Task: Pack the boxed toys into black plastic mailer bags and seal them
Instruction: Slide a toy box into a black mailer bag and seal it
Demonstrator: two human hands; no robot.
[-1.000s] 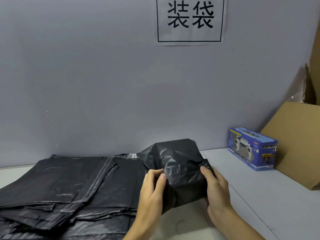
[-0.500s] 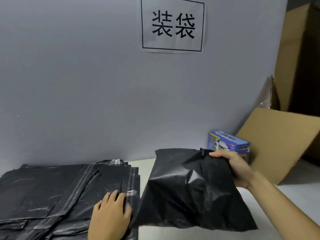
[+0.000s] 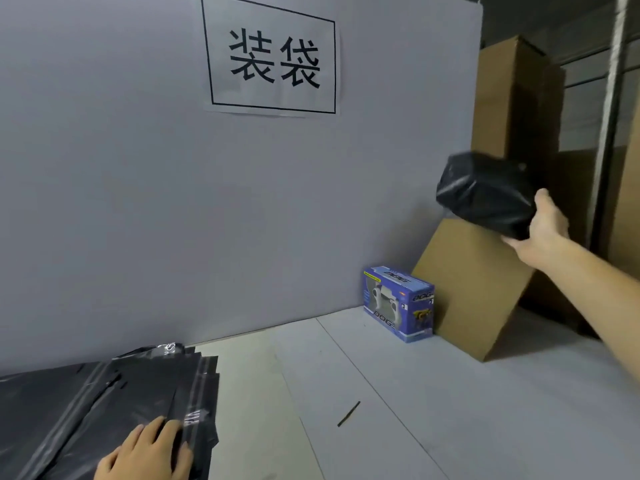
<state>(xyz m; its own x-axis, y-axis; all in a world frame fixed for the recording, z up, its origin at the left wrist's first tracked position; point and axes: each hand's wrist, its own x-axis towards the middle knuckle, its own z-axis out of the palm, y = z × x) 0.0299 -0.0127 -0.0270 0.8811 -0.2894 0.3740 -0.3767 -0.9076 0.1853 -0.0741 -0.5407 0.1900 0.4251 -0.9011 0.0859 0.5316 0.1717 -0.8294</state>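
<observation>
My right hand grips a packed black mailer bag, held up in the air at the far right, above the leaning cardboard sheet. My left hand rests flat, fingers straight, on the stack of empty black mailer bags at the lower left of the table. One blue boxed toy stands upright on the table against the grey wall, just left of the cardboard.
A flat cardboard sheet leans behind the toy box. Tall cardboard cartons stand at the far right beyond the wall's edge. A thin dark strip lies on the grey table. A paper sign hangs on the wall.
My right hand has lifted the packed bag off the table and swung it up to the right. My left hand has let go of it and stayed on the bag stack.
</observation>
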